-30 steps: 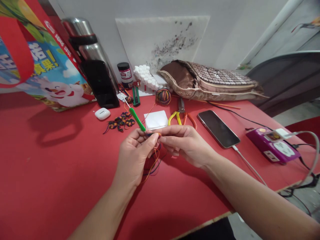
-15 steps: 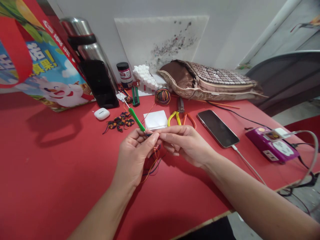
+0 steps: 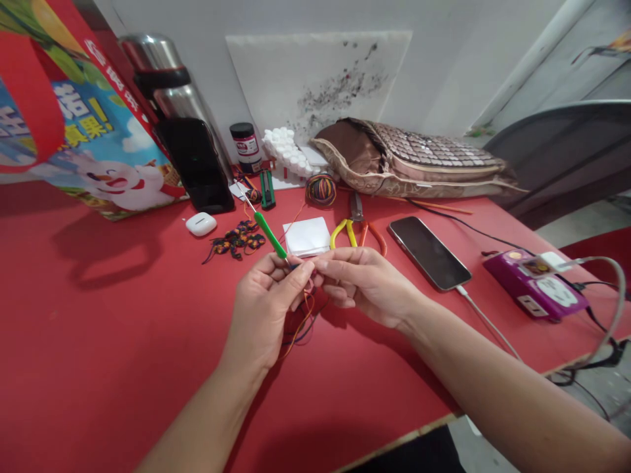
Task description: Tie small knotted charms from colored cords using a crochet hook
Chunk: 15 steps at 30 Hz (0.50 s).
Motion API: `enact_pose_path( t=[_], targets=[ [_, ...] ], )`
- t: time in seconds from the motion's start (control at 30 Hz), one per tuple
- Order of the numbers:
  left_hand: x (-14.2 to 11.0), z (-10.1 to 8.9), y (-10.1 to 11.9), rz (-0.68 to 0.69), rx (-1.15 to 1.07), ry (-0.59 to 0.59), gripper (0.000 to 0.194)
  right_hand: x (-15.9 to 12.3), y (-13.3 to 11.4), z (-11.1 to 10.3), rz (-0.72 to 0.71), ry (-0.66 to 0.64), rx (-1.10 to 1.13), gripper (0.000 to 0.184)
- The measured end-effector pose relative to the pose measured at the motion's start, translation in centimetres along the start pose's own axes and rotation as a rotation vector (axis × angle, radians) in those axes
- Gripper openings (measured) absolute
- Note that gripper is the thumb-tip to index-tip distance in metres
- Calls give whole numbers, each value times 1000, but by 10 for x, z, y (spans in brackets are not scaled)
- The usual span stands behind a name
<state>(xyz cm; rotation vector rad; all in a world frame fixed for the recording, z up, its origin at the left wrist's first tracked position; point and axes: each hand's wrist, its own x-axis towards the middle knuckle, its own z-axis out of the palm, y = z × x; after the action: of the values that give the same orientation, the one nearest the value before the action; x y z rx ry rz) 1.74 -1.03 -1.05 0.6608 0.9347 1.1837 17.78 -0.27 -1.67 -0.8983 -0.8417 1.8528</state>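
Note:
A green-handled crochet hook (image 3: 270,235) slants up and to the left out of my left hand (image 3: 261,309), whose fingers are closed round its lower end. Thumb and forefinger of that hand also pinch a small bit of dark yarn work, mostly hidden. My right hand (image 3: 369,286) meets it fingertip to fingertip, closed in a pinch on the yarn. Loose orange and dark yarn strands (image 3: 306,315) dangle below both hands to the table. Beyond them lie a multicoloured yarn ball (image 3: 321,190) and several knotted yarn pieces (image 3: 239,241).
On the red table (image 3: 123,341) are a folded white paper (image 3: 306,237), pliers (image 3: 355,210), a phone (image 3: 430,253), a purple power strip (image 3: 537,286), an earbud case (image 3: 201,225) and a green cutter (image 3: 267,189). Behind stand a thermos (image 3: 158,66), a jar (image 3: 245,148) and a sequined bag (image 3: 419,157).
Both hands stay almost in place. My fingertips have shifted very slightly, and a little more of the yarn shows beneath them. The hook keeps nearly the same slant.

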Motion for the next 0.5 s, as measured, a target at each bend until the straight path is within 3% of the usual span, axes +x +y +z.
enact_pose_path(
  t=[0.1,0.23,0.4,0.5],
  targets=[
    [0,0,0,42,62,4,29,1,1,0,-14,57,-32,35],
    [-1,0,2,85,282,-12,18,3,-1,-1,-163,184,-195,39],
    [-7,-1,2,164,669,-217,7,5,-7,-8,-145,-13,-281,35],
    [-9,-1,5,205,799,-239,9,5,-10,-13,-169,-91,-308,25]
  ],
)
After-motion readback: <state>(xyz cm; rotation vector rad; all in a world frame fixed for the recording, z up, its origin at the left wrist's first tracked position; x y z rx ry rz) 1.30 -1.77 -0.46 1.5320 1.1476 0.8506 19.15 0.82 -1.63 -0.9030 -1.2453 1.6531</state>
